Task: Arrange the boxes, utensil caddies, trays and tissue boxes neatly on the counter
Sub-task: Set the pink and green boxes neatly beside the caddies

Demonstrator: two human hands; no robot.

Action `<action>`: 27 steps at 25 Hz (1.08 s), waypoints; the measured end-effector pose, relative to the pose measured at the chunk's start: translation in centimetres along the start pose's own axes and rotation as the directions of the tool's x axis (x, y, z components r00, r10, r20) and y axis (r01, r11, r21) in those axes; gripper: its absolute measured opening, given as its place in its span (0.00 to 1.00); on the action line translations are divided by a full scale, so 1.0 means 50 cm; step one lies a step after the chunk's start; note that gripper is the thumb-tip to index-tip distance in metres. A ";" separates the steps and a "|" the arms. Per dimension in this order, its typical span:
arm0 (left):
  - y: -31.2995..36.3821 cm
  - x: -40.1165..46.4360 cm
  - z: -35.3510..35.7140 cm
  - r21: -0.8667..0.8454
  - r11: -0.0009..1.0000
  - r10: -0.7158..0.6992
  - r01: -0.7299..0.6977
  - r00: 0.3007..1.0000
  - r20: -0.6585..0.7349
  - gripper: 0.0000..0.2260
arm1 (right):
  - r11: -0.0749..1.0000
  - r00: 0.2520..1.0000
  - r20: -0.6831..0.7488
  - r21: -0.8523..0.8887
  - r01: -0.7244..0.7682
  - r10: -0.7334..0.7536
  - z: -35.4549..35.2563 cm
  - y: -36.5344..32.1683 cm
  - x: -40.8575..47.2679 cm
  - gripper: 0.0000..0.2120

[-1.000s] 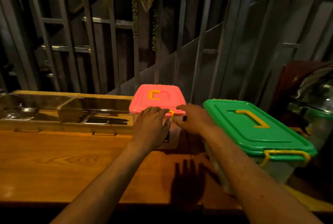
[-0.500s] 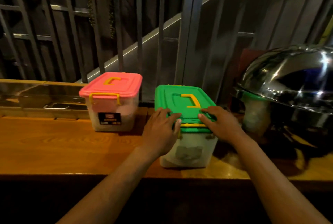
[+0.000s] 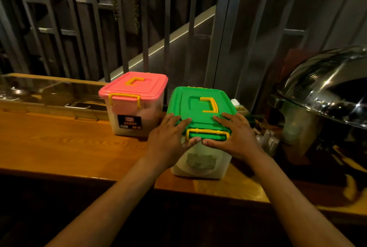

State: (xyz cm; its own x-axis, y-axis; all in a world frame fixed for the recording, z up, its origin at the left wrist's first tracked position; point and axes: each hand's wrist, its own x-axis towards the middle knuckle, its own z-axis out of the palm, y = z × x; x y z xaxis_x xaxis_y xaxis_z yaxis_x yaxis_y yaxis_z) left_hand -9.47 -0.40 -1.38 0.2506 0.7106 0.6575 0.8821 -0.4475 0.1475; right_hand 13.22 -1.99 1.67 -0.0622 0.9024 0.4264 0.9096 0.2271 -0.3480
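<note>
A clear plastic box with a green lid [image 3: 198, 105] and yellow handle stands near the front edge of the wooden counter [image 3: 65, 147]. My left hand [image 3: 168, 137] lies on the lid's near left corner and my right hand [image 3: 236, 137] on its near right corner. Both thumbs press under the yellow front latch [image 3: 207, 132]. Just left of it and further back stands a clear box with a pink lid [image 3: 135, 86], untouched, with a black label on its front.
A long wooden tray [image 3: 49, 95] with metal utensils runs along the back left of the counter. A large shiny steel dome cover [image 3: 327, 87] stands at the right. Small packets [image 3: 266, 139] lie between it and the green-lidded box. Metal railings rise behind.
One second ago both hands were on the pink-lidded box. They moved right onto the green-lidded box, and since half a second ago the thumbs have closed in under its front latch.
</note>
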 end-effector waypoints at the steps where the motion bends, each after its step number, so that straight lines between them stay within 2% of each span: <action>1: -0.013 0.004 0.000 0.002 1.000 0.012 -0.012 1.000 -0.001 0.32 | 1.000 1.000 0.002 0.001 0.009 -0.009 0.009 -0.003 0.008 0.52; 5: -0.068 0.022 0.010 0.029 0.999 0.041 -0.041 0.999 -0.021 0.30 | 0.999 0.999 0.003 -0.016 0.046 -0.046 0.050 -0.004 0.052 0.51; 10: -0.134 0.071 0.049 0.035 0.997 0.065 -0.066 0.998 0.018 0.29 | 0.997 0.998 0.001 -0.047 0.056 -0.056 0.094 -0.017 0.127 0.46; 14: -0.172 0.122 0.077 0.059 0.992 0.112 -0.114 0.993 0.035 0.30 | 0.997 0.999 -0.002 -0.065 0.050 -0.050 0.122 -0.009 0.184 0.52; 22: -0.218 0.214 0.152 0.117 0.987 0.097 -0.107 0.992 0.085 0.30 | 0.997 1.000 0.004 -0.070 0.031 -0.030 0.156 0.022 0.290 0.51; 27: -0.230 0.246 0.184 0.128 0.987 0.094 -0.098 0.995 0.035 0.29 | 0.998 1.000 0.010 -0.063 0.014 -0.014 0.171 0.046 0.337 0.50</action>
State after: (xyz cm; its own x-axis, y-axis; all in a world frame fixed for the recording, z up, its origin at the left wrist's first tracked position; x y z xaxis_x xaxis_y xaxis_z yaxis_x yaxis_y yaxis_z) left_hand -12.89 18.47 -1.78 0.3464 0.6841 0.6419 0.8972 -0.4415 -0.0136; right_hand 10.77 16.86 0.91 -0.0790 0.9029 0.4225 0.9327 0.2165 -0.2883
